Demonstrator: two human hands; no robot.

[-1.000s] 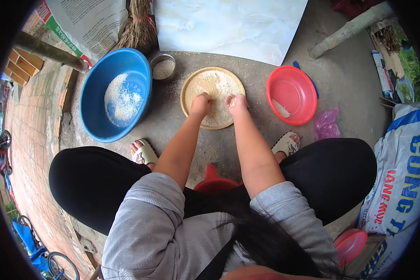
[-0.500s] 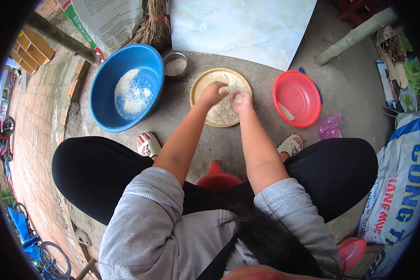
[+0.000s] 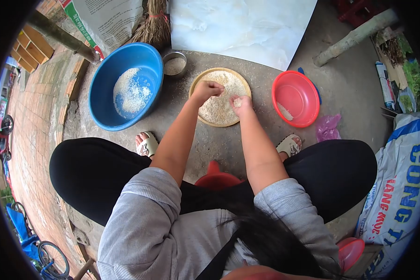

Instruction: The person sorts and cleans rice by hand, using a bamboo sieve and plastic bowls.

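Note:
A round woven tray [image 3: 219, 124] on the ground holds a spread layer of rice [image 3: 213, 113]. Over its left half is my left hand [image 3: 207, 92], thumb and fingertips pinched together; whatever lies between them is too small to make out. My right hand [image 3: 241, 105], at the tray's right side, is cupped palm up around a small heap of rice grains [image 3: 237, 102]. The two hands are a short gap apart.
Left of the tray, a blue basin [image 3: 98, 105] holds white rice, with a metal bowl [image 3: 174, 65] of grain beside it. A red basin [image 3: 308, 100] with a little rice stands right, near a purple plastic bag [image 3: 328, 128]. A straw broom [image 3: 154, 28] is behind.
My left hand has moved slightly left, away from my right hand, and its fingertips now point right. My right hand stays cupped around the rice in nearly the same place.

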